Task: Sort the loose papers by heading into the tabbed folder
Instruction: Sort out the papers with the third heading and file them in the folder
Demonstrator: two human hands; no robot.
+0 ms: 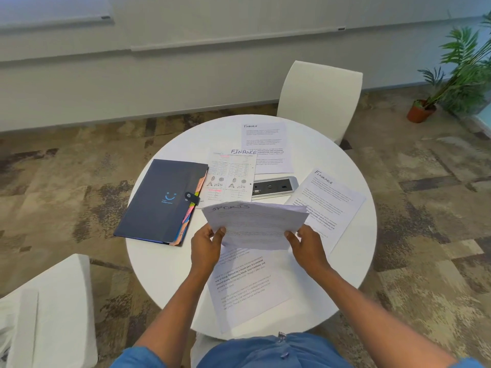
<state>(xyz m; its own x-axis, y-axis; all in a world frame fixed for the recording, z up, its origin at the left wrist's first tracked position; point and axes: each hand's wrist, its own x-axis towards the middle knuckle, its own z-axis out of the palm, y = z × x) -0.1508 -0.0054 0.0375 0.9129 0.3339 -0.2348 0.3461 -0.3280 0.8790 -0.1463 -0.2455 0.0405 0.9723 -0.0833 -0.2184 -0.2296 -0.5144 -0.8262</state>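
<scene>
A: From the head camera, what do the hands have?

B: Both hold a small stack of papers [255,225] above the near middle of the round white table [159,261]. The left hand [206,248] pinches the stack's left edge, thumb on top; the right hand [308,247] grips its right edge the same way. The top sheet is headed SPORTS.

A: And the folder?

B: The dark tabbed folder [162,200] lies closed on the left of the table, strap fastened, coloured tabs poking out along its right edge.

A: What else lies around?

B: Three sheets headed FINANCE: one with tables and diagrams [229,176] just right of the folder, a text sheet [265,139] at the far side partly under it, and another [329,203] on the right. A power socket unit [273,187] sits between them, partly covered by the diagram sheet. A printed sheet [247,285] lies near the person, its top hidden by the held stack; its heading I cannot read.

A: Beyond the table?

B: A white chair [318,94] at the far side, another [47,309] near left, and a potted plant [451,75] far right.
</scene>
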